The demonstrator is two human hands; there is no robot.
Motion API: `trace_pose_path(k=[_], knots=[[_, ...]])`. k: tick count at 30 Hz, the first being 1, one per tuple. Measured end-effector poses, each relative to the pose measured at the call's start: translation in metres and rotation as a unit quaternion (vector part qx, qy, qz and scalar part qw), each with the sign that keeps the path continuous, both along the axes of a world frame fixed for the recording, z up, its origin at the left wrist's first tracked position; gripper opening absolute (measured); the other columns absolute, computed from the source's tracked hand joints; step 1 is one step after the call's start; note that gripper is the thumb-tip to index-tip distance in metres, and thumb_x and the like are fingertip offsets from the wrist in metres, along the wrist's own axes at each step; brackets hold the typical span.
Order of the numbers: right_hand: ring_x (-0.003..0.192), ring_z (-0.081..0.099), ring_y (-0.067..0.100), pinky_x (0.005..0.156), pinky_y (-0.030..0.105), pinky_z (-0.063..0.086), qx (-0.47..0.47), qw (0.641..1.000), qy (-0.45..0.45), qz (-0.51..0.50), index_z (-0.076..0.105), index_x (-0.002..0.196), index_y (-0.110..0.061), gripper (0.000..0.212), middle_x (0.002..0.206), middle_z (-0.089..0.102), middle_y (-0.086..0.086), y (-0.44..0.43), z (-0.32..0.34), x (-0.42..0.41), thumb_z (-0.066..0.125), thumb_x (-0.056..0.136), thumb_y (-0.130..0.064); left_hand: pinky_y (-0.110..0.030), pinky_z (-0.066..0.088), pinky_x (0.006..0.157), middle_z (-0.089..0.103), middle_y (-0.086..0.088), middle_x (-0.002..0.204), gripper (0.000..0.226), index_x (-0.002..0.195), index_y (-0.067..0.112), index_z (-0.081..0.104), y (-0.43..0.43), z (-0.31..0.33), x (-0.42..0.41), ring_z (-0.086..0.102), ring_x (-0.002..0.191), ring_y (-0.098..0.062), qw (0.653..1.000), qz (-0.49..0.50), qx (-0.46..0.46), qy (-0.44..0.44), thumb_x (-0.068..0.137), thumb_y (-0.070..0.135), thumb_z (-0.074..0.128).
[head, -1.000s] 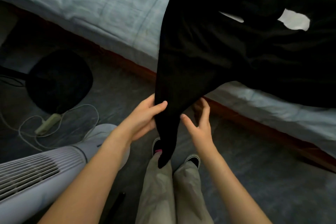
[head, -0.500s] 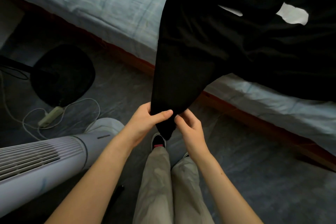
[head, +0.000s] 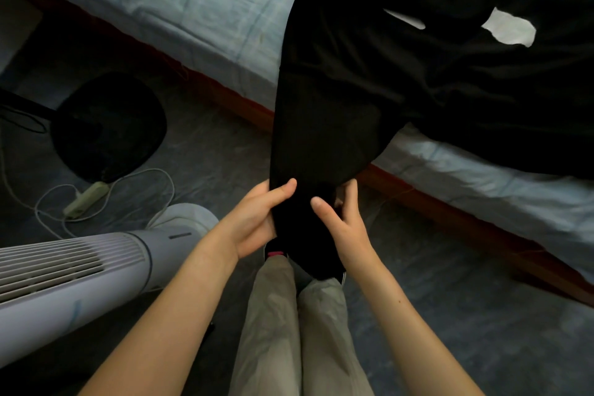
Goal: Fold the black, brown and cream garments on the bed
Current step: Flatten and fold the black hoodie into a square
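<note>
1. Head view: clasps the black garment [head: 369,90] by its hanging end in the left grip [head: 257,219], thumb over the cloth.
2. Pinches the same end in the right grip [head: 345,228], just beside.
3. Lies mostly on the bed [head: 193,3], one part draped off its edge.

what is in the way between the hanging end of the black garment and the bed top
Nothing visible. The left hand and right hand both grip the hanging end of the black garment beside the bed, and the rest of it lies on the sheet. The tower fan is off to the left.
</note>
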State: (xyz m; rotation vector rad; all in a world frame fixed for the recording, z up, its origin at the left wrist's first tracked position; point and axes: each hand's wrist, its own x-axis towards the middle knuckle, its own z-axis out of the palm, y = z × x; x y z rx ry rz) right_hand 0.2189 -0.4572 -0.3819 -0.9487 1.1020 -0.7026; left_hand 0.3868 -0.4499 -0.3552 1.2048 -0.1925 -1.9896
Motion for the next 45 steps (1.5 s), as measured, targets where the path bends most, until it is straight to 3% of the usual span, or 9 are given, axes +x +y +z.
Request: trace_pose_path(k=[5,10,13,16,20,24,34,40,45], knots=[[0.110,0.064,0.010,0.084,0.026,0.053,0.021,0.998,-0.003,-0.058,0.050,0.120,-0.022,0.055,0.112,0.067,-0.010,0.004,0.006,-0.003,0.075,0.076,-0.043,-0.038,0.053,0.095,0.061,-0.014,0.133,0.043,0.138,0.012,0.050,0.007,0.003,-0.006,0.058,0.123,-0.028,1.000,0.010,-0.005,0.012,0.096,0.021,0.057],[0.094,0.068,0.007,0.070,0.021,0.055,-0.018,0.992,0.051,-0.113,0.041,0.109,-0.027,0.052,0.100,0.066,-0.013,0.013,0.015,-0.012,0.082,0.076,-0.030,-0.032,0.055,0.090,0.067,-0.009,0.124,0.045,0.134,0.013,0.052,0.019,0.007,-0.011,0.063,0.117,-0.024,0.996,0.041,-0.030,-0.072,0.091,0.006,0.062],[0.106,0.068,0.022,0.076,0.028,0.058,-0.041,0.994,0.031,-0.099,0.038,0.127,-0.036,0.067,0.119,0.063,0.006,0.016,0.025,-0.024,0.080,0.080,-0.015,-0.028,0.056,0.086,0.069,-0.004,0.120,0.047,0.133,0.016,0.051,0.024,0.011,-0.012,0.064,0.115,-0.021,0.985,0.074,-0.056,-0.144,0.089,0.005,0.063],[0.135,0.048,0.013,0.100,0.022,0.048,-0.102,0.994,0.041,-0.006,0.037,0.147,-0.036,0.078,0.147,0.047,-0.011,0.014,0.037,-0.038,0.076,0.085,-0.009,-0.026,0.055,0.083,0.067,0.002,0.124,0.068,0.145,0.025,0.036,0.026,0.017,-0.011,0.063,0.117,-0.018,0.979,0.087,-0.091,-0.158,0.088,0.004,0.065],[0.130,0.053,0.011,0.099,0.026,0.050,-0.071,0.995,0.038,0.061,0.051,0.141,-0.035,0.069,0.141,0.056,-0.009,0.008,0.056,-0.056,0.078,0.083,-0.010,-0.030,0.056,0.084,0.066,0.004,0.125,0.084,0.144,0.046,0.029,0.024,0.033,-0.009,0.064,0.116,-0.021,0.974,0.052,-0.147,-0.165,0.085,0.003,0.070],[0.116,0.063,0.015,0.090,0.031,0.055,-0.070,0.995,0.054,0.048,0.060,0.129,-0.033,0.058,0.124,0.066,-0.004,-0.009,0.086,-0.069,0.081,0.079,-0.015,-0.035,0.055,0.090,0.064,0.004,0.126,0.067,0.135,0.034,0.049,0.002,0.061,-0.015,0.063,0.117,-0.021,0.964,0.027,-0.175,-0.200,0.082,0.001,0.072],[0.108,0.063,0.010,0.085,0.017,0.051,-0.202,0.976,0.068,-0.044,0.065,0.114,-0.025,0.044,0.110,0.067,-0.007,-0.116,0.145,-0.090,0.081,0.077,-0.007,-0.022,0.054,0.078,0.069,-0.001,0.095,0.041,0.118,0.016,0.061,-0.145,0.116,-0.024,0.067,0.093,-0.013,0.922,0.018,-0.301,-0.242,0.083,-0.002,0.070],[0.111,0.062,0.003,0.086,0.016,0.052,-0.266,0.948,0.113,-0.130,0.064,0.120,-0.030,0.047,0.114,0.065,-0.017,-0.223,0.136,-0.076,0.080,0.081,-0.010,-0.026,0.053,0.082,0.066,-0.012,0.109,0.036,0.112,0.023,0.064,-0.279,0.100,-0.024,0.065,0.102,-0.020,0.899,0.018,-0.359,-0.250,0.080,0.011,0.075],[0.119,0.047,-0.016,0.091,0.003,0.043,-0.209,0.947,0.182,-0.161,0.045,0.138,-0.049,0.074,0.129,0.050,-0.031,-0.317,0.069,-0.067,0.079,0.080,-0.016,-0.022,0.052,0.083,0.063,-0.006,0.121,0.052,0.124,0.030,0.056,-0.381,0.033,-0.031,0.065,0.109,-0.015,0.915,-0.058,-0.329,-0.228,0.081,0.006,0.074]])
